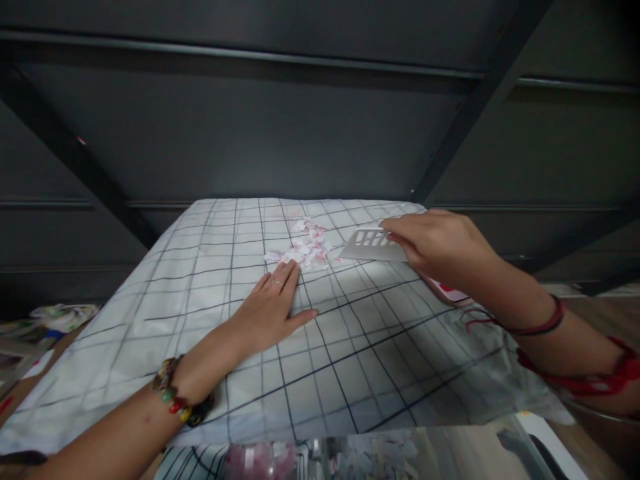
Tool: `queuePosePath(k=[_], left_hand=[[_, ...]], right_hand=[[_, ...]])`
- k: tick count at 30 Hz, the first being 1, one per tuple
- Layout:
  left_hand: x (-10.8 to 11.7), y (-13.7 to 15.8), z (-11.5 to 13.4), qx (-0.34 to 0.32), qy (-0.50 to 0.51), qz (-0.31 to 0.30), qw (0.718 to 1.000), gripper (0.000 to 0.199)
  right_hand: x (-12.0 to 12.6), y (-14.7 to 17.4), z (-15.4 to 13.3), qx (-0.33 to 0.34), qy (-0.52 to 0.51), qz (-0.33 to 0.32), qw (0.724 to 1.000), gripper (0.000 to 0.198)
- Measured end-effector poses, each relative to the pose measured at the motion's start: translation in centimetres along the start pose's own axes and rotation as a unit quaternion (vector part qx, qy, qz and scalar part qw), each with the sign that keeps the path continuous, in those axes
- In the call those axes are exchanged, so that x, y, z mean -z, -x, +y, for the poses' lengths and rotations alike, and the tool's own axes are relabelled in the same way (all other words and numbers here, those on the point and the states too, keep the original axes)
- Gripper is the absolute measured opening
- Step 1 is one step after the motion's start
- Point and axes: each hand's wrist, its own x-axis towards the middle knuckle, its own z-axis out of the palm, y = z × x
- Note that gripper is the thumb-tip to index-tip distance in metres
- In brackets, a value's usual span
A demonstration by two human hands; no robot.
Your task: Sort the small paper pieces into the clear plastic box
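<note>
A small heap of white and pink paper scraps [310,248] lies on the checked tablecloth [330,340], towards its far side. My left hand [270,303] rests flat on the cloth with its fingers stretched out, the fingertips touching the near edge of the scraps. To the right of the heap, my right hand [435,240] pinches a thin white slotted scraper [373,250] by its slotted upper edge. The scraper is tilted, its long straight edge low over the cloth near the scraps. My right palm is turned away from view.
A phone-like object with red on it [450,293] lies partly behind my right forearm. Dark panels [280,133] rise behind the table. Along the near edge is a clear container [380,453] with small items. Assorted packets [60,317] sit low at the left.
</note>
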Motion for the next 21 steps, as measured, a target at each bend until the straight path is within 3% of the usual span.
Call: queuePosePath(k=[4, 9, 17, 21], left_hand=[[0.2, 0.1, 0.0, 0.013, 0.000, -0.020, 1.000, 0.088], [0.2, 0.2, -0.1, 0.005, 0.012, -0.011, 1.000, 0.087], [-0.1, 0.2, -0.3, 0.000, 0.023, 0.000, 1.000, 0.088], [0.0, 0.2, -0.1, 0.004, 0.022, -0.004, 1.000, 0.087]], right_hand=[[0.2, 0.9, 0.4, 0.054, -0.019, 0.035, 0.998, 0.024], [0.7, 1.1, 0.1, 0.047, -0.033, 0.083, 0.995, 0.025], [0.4, -0.3, -1.0, 0.087, -0.056, 0.042, 0.994, 0.027], [1.3, 0.5, -0.8, 0.090, -0.046, 0.063, 0.993, 0.027]])
